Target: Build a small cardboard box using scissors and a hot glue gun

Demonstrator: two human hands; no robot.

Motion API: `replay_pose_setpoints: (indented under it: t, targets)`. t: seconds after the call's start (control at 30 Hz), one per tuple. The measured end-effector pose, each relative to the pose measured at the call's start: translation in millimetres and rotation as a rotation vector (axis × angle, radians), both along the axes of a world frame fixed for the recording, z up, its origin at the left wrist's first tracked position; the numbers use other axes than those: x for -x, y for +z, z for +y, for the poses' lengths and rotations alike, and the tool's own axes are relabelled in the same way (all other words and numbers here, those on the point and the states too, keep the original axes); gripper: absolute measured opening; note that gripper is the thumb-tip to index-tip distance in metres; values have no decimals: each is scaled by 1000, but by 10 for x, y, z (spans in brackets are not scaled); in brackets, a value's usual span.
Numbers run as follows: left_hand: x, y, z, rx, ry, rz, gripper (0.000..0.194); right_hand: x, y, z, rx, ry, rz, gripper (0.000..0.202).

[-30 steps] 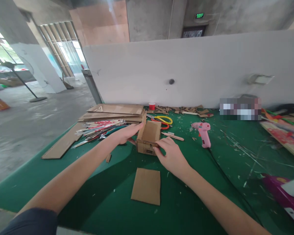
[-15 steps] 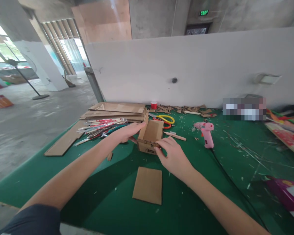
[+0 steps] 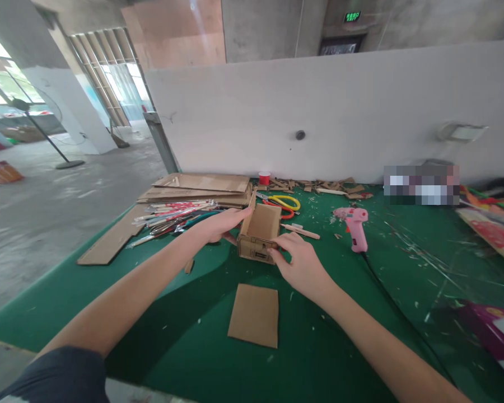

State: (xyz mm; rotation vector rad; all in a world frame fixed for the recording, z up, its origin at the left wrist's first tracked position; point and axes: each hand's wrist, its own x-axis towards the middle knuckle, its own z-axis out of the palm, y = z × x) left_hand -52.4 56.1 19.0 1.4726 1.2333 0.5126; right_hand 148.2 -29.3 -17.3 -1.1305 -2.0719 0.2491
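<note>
A small open-topped cardboard box [image 3: 258, 250] sits on the green table, its front wall facing me with dark print on it. Against its left wall rests my left hand [image 3: 225, 225], fingers stretched along the side and steadying the panel; part of the fingers is hidden. My right hand [image 3: 296, 254] pinches the front right corner of the box between thumb and fingers. Nearer to me, a flat square piece of cardboard [image 3: 254, 315] lies apart from both hands. Just behind the box are scissors with yellow handles [image 3: 289, 201] and a pair with orange handles [image 3: 286, 214].
A pink hot glue gun [image 3: 357, 228] stands at right, its black cord running towards me. Left of the box lie wrapped sticks [image 3: 172, 215] and stacked cardboard sheets [image 3: 205, 183]. A wooden-handled tool [image 3: 304, 232], a red cup [image 3: 264, 179] and cardboard scraps [image 3: 336, 187] are farther back.
</note>
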Motion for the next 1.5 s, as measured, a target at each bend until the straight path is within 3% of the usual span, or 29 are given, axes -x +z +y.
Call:
replay_pose_setpoints:
  t: [0.9,1.0,1.13,1.27,1.4,1.5]
  targets:
    - [-20,65,-42,17,-6,-11,57,-12,35,36,92,6,-54,16]
    - [131,235,-48,91,-130,23,49,-17,33,30,81,-6,-54,16]
    - [363,441,-92,147,-531,305,31,-22,26,37,71,-20,-54,15]
    - [338,343,-98,72,-671,482,29,-21,20,43,58,-19,-64,13]
    - [221,190,-59,-70,-689,506,25,-22,17,36,92,-29,-52,14]
    - [203,180,-45,-79,-702,502,26,-29,18,34,113,-14,-53,16]
